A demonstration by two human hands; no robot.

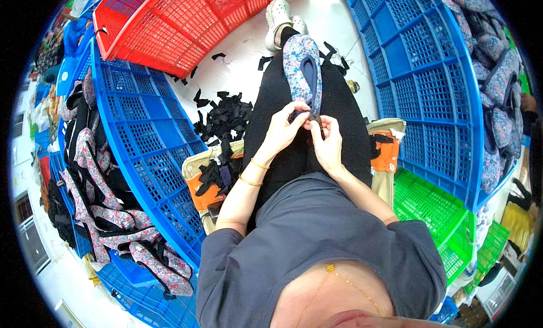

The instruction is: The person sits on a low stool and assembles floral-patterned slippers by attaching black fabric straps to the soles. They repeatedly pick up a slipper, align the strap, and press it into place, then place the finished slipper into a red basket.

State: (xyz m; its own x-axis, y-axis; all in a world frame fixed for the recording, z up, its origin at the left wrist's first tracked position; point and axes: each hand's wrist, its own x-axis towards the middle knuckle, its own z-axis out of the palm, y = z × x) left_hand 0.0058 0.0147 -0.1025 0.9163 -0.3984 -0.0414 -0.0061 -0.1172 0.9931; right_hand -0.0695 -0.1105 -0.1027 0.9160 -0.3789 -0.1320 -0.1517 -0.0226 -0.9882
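Observation:
A blue floral fabric slipper [301, 59] lies along my thighs, toe pointing away from me and its dark opening facing up. At its heel end, the fingers of my left hand [285, 129] are closed in a pinch on the slipper's edge. My right hand [327, 142] is closed right beside it, thumb and fingers pressed together. Something small and dark shows between the right fingers; its kind cannot be made out. The fingertips of both hands nearly meet and partly hide the heel.
Blue crates [153, 136] stand at left and right, and a red crate [169, 31] beyond my knees. Pink floral slippers [121, 218] heap at left, blue floral ones [500, 96] at right. Black fabric scraps [223, 117] litter the floor. Green crates [427, 201] sit at lower right.

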